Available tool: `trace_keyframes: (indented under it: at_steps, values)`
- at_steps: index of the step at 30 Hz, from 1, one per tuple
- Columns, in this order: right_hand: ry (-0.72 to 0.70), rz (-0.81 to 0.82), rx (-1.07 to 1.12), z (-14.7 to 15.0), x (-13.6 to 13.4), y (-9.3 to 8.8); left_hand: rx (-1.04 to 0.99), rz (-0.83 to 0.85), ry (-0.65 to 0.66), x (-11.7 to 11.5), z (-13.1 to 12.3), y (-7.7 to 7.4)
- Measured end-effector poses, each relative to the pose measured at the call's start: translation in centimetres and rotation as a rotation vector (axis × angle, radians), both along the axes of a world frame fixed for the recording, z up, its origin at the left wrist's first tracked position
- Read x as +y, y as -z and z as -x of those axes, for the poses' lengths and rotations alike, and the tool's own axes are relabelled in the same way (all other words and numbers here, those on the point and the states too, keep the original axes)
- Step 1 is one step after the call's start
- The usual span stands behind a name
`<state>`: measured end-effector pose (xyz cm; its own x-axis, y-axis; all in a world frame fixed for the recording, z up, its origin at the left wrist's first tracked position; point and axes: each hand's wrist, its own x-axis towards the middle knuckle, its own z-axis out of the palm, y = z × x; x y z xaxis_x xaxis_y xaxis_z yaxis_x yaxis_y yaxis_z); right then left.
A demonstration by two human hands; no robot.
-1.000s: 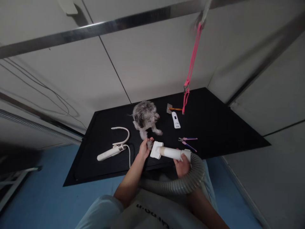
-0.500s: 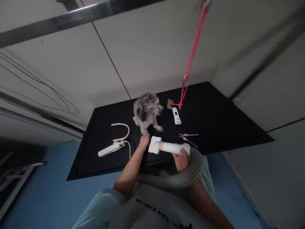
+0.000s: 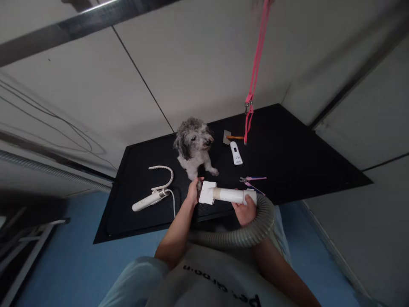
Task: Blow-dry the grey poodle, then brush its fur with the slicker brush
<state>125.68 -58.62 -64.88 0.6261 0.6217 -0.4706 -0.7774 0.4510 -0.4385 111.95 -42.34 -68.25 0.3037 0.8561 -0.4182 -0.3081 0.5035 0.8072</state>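
A small grey and white dog (image 3: 193, 146) sits on a black table (image 3: 287, 157), head raised and turned right. My left hand (image 3: 193, 190) is closed around the dog's front paw near the table's front edge. My right hand (image 3: 245, 210) grips a white dryer nozzle (image 3: 225, 195) fed by a grey ribbed hose (image 3: 246, 234). The nozzle's flat mouth points left, right beside the held paw.
On the table lie a white corded tool with a curved band (image 3: 150, 199) at the left, a white clipper (image 3: 236, 152), an orange-handled brush (image 3: 230, 137) and pink nail clippers (image 3: 252, 181). A pink leash (image 3: 254, 76) hangs from above. Blue floor lies below.
The dog has lifted its head and turned it to the right. My left hand keeps hold of the paw, and the nozzle stays close beside it.
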Motion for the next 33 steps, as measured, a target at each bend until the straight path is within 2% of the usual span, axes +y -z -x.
trace_keyframes:
  at_steps: [4, 9, 11, 13, 17, 19, 23, 25, 29, 33]
  values:
    - [-0.009, 0.016, 0.052, -0.7, -0.2, 0.0, -0.243, 0.068, 0.031, 0.0, 0.8, 0.2]
    - [-0.013, 0.006, 0.022, -1.0, -0.4, 0.0, -0.224, 0.028, -0.020, -0.5, 0.3, 1.1]
    - [-0.004, -0.008, -0.010, -1.0, -0.3, 0.2, -0.111, -0.057, -0.053, -0.9, 0.0, 1.5]
    - [0.008, -0.021, -0.022, -1.0, -0.3, 0.4, 0.110, -0.186, -0.076, -1.1, -0.2, 1.8]
    - [0.008, -0.046, -0.027, -0.9, -0.2, 0.6, 0.685, -0.483, 0.053, -0.9, 0.5, 1.5]
    - [0.011, -0.064, -0.038, -0.9, -0.2, 0.7, 0.824, -0.548, 0.097, -0.6, 1.3, 0.9]
    - [0.018, -0.088, -0.059, -0.8, -0.2, 0.4, 1.071, -0.571, 0.180, -1.1, 2.1, -0.2]
    - [0.026, -0.093, -0.083, -0.7, -0.2, 0.2, 1.152, -0.621, 0.200, -1.8, 1.9, -0.2]
    - [0.028, -0.086, -0.112, -0.7, -0.5, 0.3, 1.143, -0.714, 0.150, -3.4, 1.5, 0.6]
    - [-0.015, -0.074, -0.091, -1.1, -0.8, 1.1, 1.137, -0.754, 0.149, -3.8, 2.3, 1.2]
